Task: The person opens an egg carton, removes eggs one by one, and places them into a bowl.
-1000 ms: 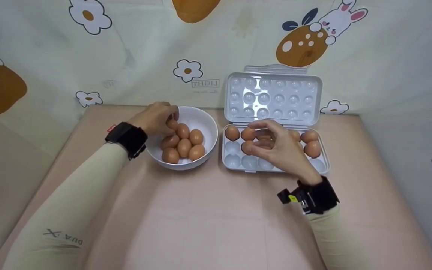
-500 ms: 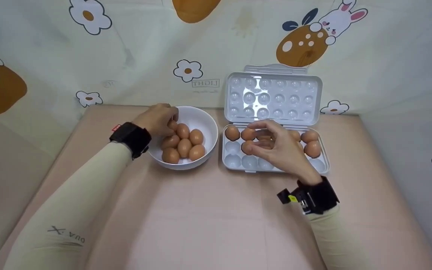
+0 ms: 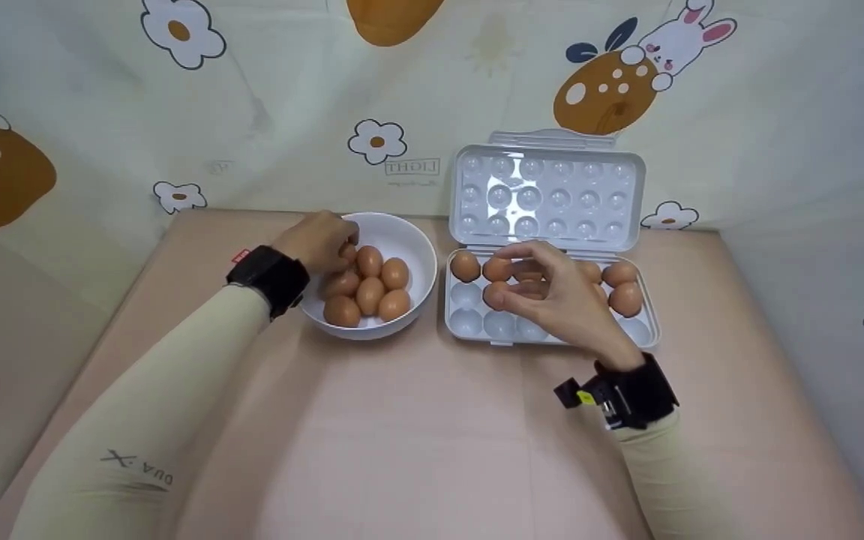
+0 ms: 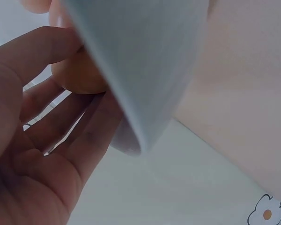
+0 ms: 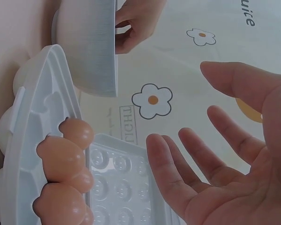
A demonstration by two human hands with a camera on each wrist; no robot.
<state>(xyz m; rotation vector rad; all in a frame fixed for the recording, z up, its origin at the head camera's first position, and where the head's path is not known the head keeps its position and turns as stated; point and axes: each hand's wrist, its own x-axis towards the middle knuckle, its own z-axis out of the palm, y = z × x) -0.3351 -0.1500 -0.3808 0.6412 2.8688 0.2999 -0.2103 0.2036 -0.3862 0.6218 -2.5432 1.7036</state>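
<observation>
My left hand (image 3: 313,244) reaches over the left rim of a white bowl (image 3: 400,234) that holds several brown eggs (image 3: 370,295). In the left wrist view its thumb and fingers close round one egg (image 4: 82,75), partly hidden by the bowl's wall. My right hand (image 3: 561,294) hovers over a white egg tray (image 3: 448,304), with fingers spread and nothing between them. Brown eggs (image 3: 466,266) sit in the tray's back row and part of the middle row; the hand hides some cups. Empty cups (image 3: 466,322) show at the front left.
The tray's clear dimpled lid (image 3: 548,199) stands raised behind it, against a patterned cloth backdrop (image 3: 289,112). Bowl and tray stand side by side, a narrow gap apart, on a pink tabletop (image 3: 402,435).
My left hand has shifted slightly to the right within the bowl, and the eggs nearest it have nudged a little. The right hand has stayed in place.
</observation>
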